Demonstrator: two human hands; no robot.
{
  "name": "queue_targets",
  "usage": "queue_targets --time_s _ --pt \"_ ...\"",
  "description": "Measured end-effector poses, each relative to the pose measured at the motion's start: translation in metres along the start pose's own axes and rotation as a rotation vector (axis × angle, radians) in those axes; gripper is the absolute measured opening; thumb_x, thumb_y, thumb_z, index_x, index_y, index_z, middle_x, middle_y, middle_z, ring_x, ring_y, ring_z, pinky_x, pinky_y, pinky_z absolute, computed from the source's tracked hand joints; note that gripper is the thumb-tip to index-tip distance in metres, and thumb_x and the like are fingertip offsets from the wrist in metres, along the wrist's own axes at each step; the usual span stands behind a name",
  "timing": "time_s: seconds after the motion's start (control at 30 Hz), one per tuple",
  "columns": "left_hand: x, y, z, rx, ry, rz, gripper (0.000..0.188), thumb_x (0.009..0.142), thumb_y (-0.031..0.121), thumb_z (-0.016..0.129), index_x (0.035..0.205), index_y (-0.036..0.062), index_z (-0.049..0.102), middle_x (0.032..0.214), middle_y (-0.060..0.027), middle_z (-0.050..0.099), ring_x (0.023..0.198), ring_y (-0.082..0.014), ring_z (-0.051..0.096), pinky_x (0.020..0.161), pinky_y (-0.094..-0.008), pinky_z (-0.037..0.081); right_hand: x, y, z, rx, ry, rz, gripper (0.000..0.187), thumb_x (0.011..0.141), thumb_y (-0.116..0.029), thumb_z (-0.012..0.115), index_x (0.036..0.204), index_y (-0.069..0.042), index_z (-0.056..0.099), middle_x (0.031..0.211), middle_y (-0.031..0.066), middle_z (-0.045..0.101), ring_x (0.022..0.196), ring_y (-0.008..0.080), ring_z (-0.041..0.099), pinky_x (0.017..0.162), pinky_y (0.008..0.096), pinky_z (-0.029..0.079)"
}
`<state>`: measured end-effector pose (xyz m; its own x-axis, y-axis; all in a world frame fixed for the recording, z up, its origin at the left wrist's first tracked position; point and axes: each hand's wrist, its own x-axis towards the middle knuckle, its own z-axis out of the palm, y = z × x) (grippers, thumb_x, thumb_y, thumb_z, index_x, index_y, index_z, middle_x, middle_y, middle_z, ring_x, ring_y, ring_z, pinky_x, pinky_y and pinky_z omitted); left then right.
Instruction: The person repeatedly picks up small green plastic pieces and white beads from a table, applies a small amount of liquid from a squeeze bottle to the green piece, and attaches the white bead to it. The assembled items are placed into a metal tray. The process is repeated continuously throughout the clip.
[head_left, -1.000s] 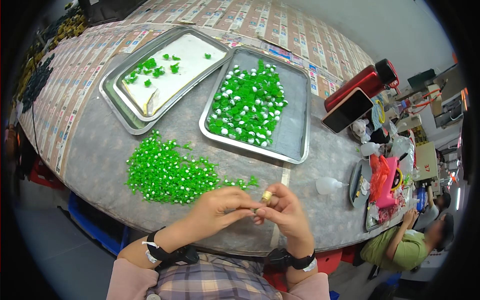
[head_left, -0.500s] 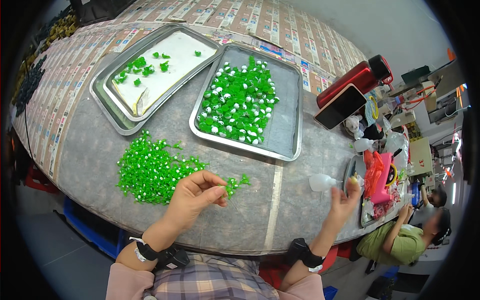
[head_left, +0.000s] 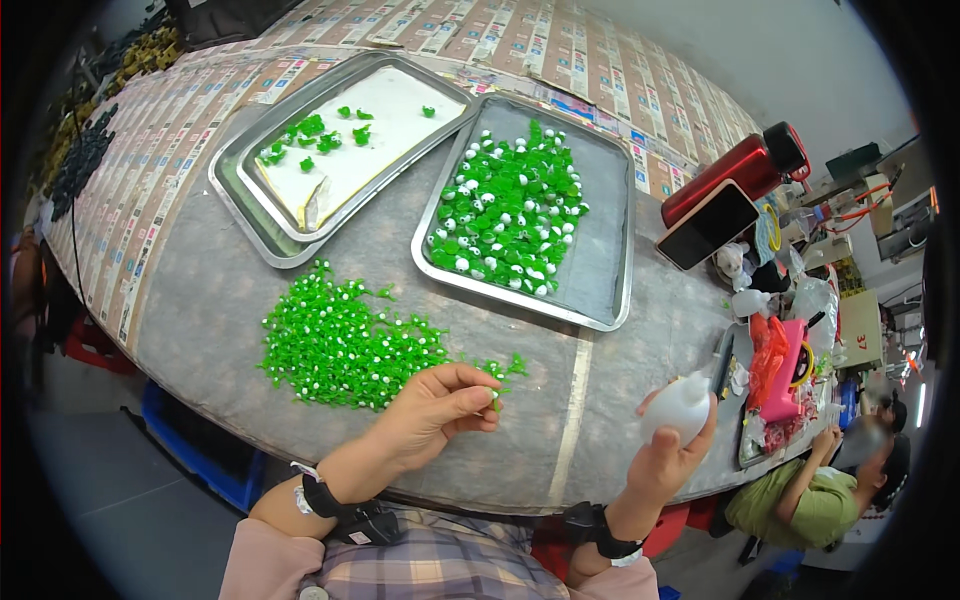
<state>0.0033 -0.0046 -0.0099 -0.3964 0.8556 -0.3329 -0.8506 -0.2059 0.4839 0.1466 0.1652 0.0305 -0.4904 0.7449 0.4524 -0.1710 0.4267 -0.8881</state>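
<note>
My left hand (head_left: 440,415) is closed in a pinch on a small green plastic piece (head_left: 495,398) with a white spot, above the table's near side. In my right hand (head_left: 665,465) is a white squeeze bottle (head_left: 682,408) with a narrow tip pointing up, the fingers wrapped round its body. To the left of my left hand, and partly behind it, lies a heap of small green pieces with white dots (head_left: 345,340). A few more loose green pieces (head_left: 515,366) lie just beyond my left fingertips.
A metal tray (head_left: 602,230) holds many green-and-white pieces. Left of it, stacked trays (head_left: 232,210) carry a white sheet with several green pieces. At right stand a phone (head_left: 708,225), a red flask (head_left: 730,172) and a pink holder (head_left: 785,375). A person in green (head_left: 800,500) sits beyond.
My right hand has taken hold of the white squeeze bottle and lifted it off the table. My left hand keeps its pinch. The whole view has shifted slightly.
</note>
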Motion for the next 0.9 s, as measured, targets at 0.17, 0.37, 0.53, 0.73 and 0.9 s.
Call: queue_targets --time_s 0.17,0.37,0.53,0.73,0.9 --pt "0.003 0.001 -0.002 -0.035 0.021 -0.027 0.012 0.078 0.01 0.055 0.088 0.0037 0.054 0.079 -0.0058 0.057 0.069 -0.0117 0.057 0.064 -0.0234 0.049 0.001 -0.022 0.039 -0.026 0.151 0.05 0.062 0.054 -0.053 0.07 0.083 -0.005 0.044 0.07 0.0011 0.041 0.065 0.0108 0.039 0.055 0.0225 0.032" --pt "0.003 0.0 -0.004 -0.053 0.011 -0.028 0.011 0.078 0.01 0.055 0.087 0.0041 0.054 0.077 -0.0049 0.057 0.068 -0.011 0.056 0.064 -0.0232 0.049 -0.007 -0.019 0.053 -0.025 0.188 -0.079 0.062 0.051 -0.054 0.07 0.079 -0.006 0.042 0.065 0.0005 0.041 0.056 0.0118 0.039 0.05 0.0241 0.03" --pt "0.003 0.001 -0.002 -0.045 0.013 -0.041 0.011 0.078 0.011 0.056 0.085 0.0041 0.054 0.077 -0.0044 0.057 0.068 -0.0107 0.056 0.064 -0.023 0.049 -0.008 -0.022 0.061 -0.176 0.083 -0.084 0.063 0.062 -0.062 0.055 0.075 -0.003 0.037 0.066 0.0029 0.037 0.055 0.0125 0.037 0.054 0.0273 0.033" --pt "0.003 0.001 -0.002 -0.046 0.003 -0.045 0.011 0.078 0.011 0.056 0.085 0.0042 0.054 0.076 -0.0042 0.057 0.068 -0.0105 0.056 0.063 -0.0227 0.049 -0.008 -0.014 0.06 -0.091 0.023 -0.145 0.058 0.058 -0.053 0.065 0.078 -0.004 0.042 0.066 0.0014 0.041 0.053 0.0125 0.04 0.052 0.027 0.034" --pt "0.003 0.001 -0.001 -0.038 0.006 -0.048 0.01 0.078 0.012 0.056 0.084 0.0043 0.054 0.074 -0.0038 0.056 0.066 -0.0103 0.056 0.063 -0.0226 0.048 -0.009 -0.015 0.061 -0.067 0.005 -0.124 0.057 0.056 -0.048 0.07 0.08 -0.004 0.043 0.067 0.0015 0.044 0.053 0.0125 0.041 0.051 0.0262 0.035"
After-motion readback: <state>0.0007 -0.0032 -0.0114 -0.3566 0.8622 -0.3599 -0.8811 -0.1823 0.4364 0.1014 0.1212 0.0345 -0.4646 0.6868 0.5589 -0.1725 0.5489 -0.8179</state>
